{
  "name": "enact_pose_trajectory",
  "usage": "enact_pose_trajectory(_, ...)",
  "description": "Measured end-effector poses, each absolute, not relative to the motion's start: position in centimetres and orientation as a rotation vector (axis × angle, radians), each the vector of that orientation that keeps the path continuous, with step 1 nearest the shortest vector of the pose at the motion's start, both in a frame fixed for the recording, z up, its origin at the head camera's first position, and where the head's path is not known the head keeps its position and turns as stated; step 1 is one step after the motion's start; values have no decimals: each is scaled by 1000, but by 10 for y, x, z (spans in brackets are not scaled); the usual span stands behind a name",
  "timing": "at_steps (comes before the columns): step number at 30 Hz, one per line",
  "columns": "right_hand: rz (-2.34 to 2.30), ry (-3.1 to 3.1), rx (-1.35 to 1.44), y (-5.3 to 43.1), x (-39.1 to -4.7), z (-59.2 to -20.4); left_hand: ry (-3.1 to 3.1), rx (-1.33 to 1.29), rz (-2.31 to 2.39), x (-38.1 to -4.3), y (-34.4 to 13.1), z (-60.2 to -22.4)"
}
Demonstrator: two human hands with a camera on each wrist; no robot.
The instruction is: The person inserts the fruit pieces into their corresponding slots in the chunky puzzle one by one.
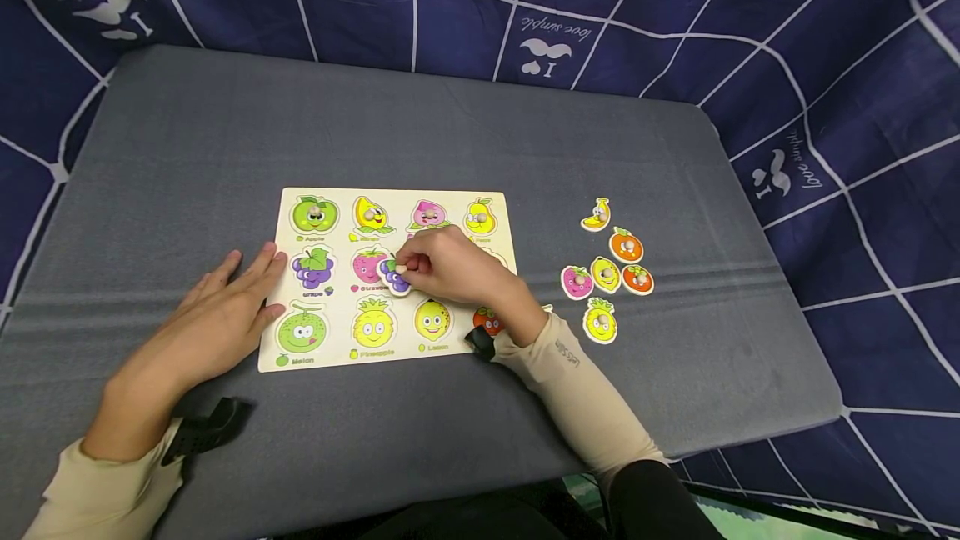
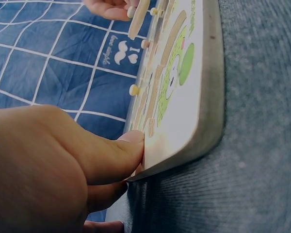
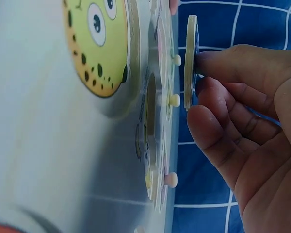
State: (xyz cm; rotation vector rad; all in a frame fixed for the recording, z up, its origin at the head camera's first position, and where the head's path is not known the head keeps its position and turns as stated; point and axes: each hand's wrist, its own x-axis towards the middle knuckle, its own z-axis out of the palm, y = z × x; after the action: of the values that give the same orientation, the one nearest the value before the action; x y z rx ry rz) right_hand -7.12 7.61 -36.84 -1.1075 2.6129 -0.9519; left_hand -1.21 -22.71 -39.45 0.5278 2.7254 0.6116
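Observation:
A pale wooden fruit puzzle board lies on the grey table. My right hand pinches the grape puzzle piece by its knob, over the strawberry and its neighbouring space. In the right wrist view the piece stands edge-on, raised off the board. My left hand rests along the board's left edge, fingers extended, and its thumb touches the board's rim. Left of the held piece is the grape picture. Knobbed apple, mango and pear pieces sit in the top row.
Several loose pieces lie right of the board, among them a banana, a strawberry, a lemon and a pineapple. Part of another piece shows by the right sleeve. Blue checked cloth surrounds the table.

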Motion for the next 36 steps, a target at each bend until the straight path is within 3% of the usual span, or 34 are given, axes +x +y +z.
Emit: enact_pose_trajectory(36, -931, 2584, -1082, 50, -77, -371, 2730, 515, 597, -12, -226, -395)
